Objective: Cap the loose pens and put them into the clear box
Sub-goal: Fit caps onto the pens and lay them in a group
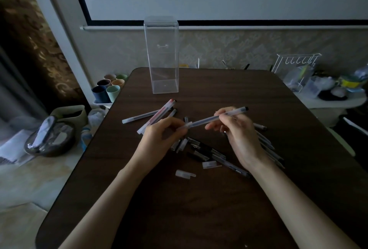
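A frosted pen (211, 118) with a black end is held across the middle of the dark table (199, 209). My right hand (237, 129) grips its barrel. My left hand (161, 135) pinches the cap (188, 124) at the pen's lower left tip. Several more pens (157, 115) lie behind my left hand, others (266, 145) lie under my right hand, and dark pens (221, 159) rest between my wrists. Loose clear caps (185, 174) (210, 164) lie near the front. The tall clear box (162, 55) stands upright at the table's far edge.
Coloured cups (108, 89) stand in a tray left of the table. A bag (49, 139) lies on the floor at left. A white wire rack (294, 65) and cluttered containers sit on a side surface at right.
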Available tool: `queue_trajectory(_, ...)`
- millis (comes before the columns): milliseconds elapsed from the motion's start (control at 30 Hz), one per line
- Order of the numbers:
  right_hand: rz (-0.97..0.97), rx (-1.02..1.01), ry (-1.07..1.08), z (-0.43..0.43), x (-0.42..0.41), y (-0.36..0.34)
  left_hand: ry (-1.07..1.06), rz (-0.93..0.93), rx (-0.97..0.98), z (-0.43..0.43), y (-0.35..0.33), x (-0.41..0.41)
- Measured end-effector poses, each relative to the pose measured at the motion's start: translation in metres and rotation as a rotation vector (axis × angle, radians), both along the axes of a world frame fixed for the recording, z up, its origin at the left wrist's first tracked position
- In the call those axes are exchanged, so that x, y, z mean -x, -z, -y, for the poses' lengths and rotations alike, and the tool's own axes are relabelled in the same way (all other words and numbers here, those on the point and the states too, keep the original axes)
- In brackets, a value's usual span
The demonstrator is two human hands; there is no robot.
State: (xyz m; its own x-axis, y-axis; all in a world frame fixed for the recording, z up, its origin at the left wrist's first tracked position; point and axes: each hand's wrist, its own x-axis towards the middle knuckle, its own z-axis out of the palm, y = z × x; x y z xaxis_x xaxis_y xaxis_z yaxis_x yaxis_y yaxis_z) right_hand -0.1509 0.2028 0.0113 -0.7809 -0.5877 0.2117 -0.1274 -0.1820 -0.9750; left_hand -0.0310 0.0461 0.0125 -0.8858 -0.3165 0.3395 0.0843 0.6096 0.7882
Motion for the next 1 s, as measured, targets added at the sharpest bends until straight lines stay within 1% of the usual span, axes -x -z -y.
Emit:
queue_trajectory(67,-0.007,-0.018,-0.015,0.001,-0.002,0.0,0.016,0.004,0.012,0.0,0.001,0.001)
queue_trajectory(133,0.034,0.005,-0.02,0.001,-0.005,0.001,0.03,0.024,0.02,0.0,0.002,0.001)
queue_trajectory(200,0.082,0.048,-0.006,0.002,-0.008,0.001,0.044,0.057,0.004,-0.003,0.004,0.001)
queue_trajectory(267,0.082,0.058,0.039,0.004,-0.011,0.002,0.055,0.08,-0.037,-0.008,0.004,0.002)
queue_trajectory(367,0.059,0.059,0.095,0.006,-0.013,0.004,0.046,0.048,-0.092,-0.011,0.005,0.003)
queue_trajectory(467,0.048,0.04,0.097,0.006,-0.015,0.006,0.014,0.024,-0.076,-0.012,0.006,0.002)
queue_trajectory(533,0.076,0.056,0.098,0.006,-0.014,0.006,0.0,0.003,-0.068,-0.013,0.005,0.002)
queue_trajectory(600,0.075,0.03,0.087,0.006,-0.012,0.005,0.01,0.003,-0.053,-0.012,0.003,0.003)
queue_trajectory(667,0.044,-0.043,0.043,0.007,-0.009,0.003,-0.009,0.019,-0.025,-0.006,0.002,0.003)
queue_trajectory(733,-0.025,-0.108,-0.008,0.005,-0.005,0.001,-0.094,0.014,0.007,0.006,0.004,0.003)
queue_trajectory(767,-0.073,-0.147,-0.028,0.003,-0.003,-0.001,-0.178,0.0,0.022,0.014,0.006,0.003)
queue_trajectory(833,-0.163,-0.245,-0.024,-0.001,0.001,-0.001,-0.401,-0.03,0.042,0.031,0.012,0.001)
queue_trajectory(900,-0.246,-0.333,0.025,-0.004,0.005,0.001,-0.617,-0.025,0.061,0.044,0.016,-0.001)
queue_trajectory(933,-0.286,-0.374,0.044,-0.005,0.007,0.003,-0.689,-0.01,0.086,0.048,0.018,-0.001)
queue_trajectory(1000,-0.357,-0.48,0.023,-0.007,0.009,0.003,-0.75,0.044,0.115,0.052,0.019,-0.001)
